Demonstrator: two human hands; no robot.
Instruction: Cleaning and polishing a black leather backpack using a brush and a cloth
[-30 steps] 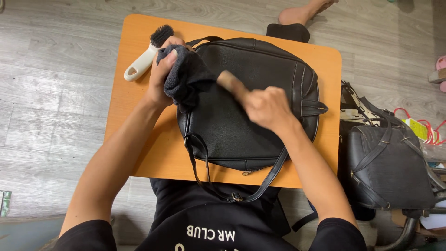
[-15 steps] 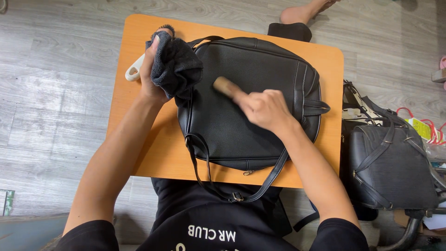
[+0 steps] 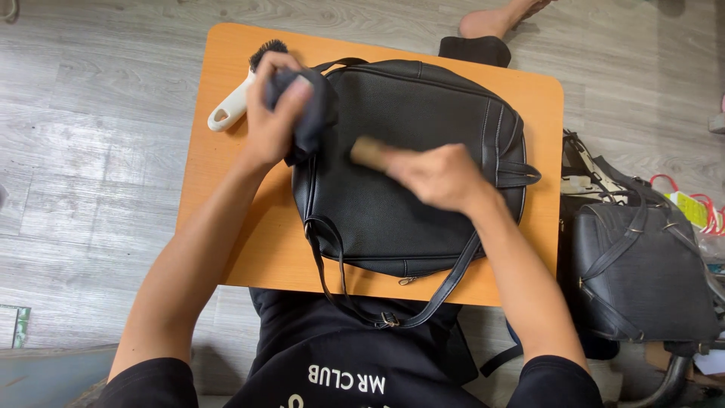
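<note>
Down nearest the person's lap, the thin black straps [image 3: 355, 298] of a black leather backpack [image 3: 411, 162] with a pebbled grain hang off the near edge of a small orange wooden table [image 3: 226, 219] and loop across a black shirt. The backpack lies flat on the table and covers most of its middle and right side, with its zip pull at the near edge and its short carry handle at the far one.

The right hand [image 3: 436, 175] rests on the middle of the backpack, its fingers curled tight round a small tan wooden-handled tool [image 3: 368, 153] whose blunt end points toward the far left; the hand is blurred, so the business end of the tool cannot be made out. The left hand [image 3: 273, 121] sits at the backpack's far left corner, fingers and thumb clamped on a bunched dark grey cloth [image 3: 311, 113] that presses against the leather there.

Just beyond the left hand, a white plastic-handled brush with black bristles [image 3: 238, 98] lies on the bare tabletop, bristles toward the far edge, partly hidden by the fingers.

Off to the right, on the grey wood-look floor [image 3: 91, 151], a second dark grey backpack with buckled straps [image 3: 642, 276] lies beside the table, with other oddments behind it too cluttered to name
</note>
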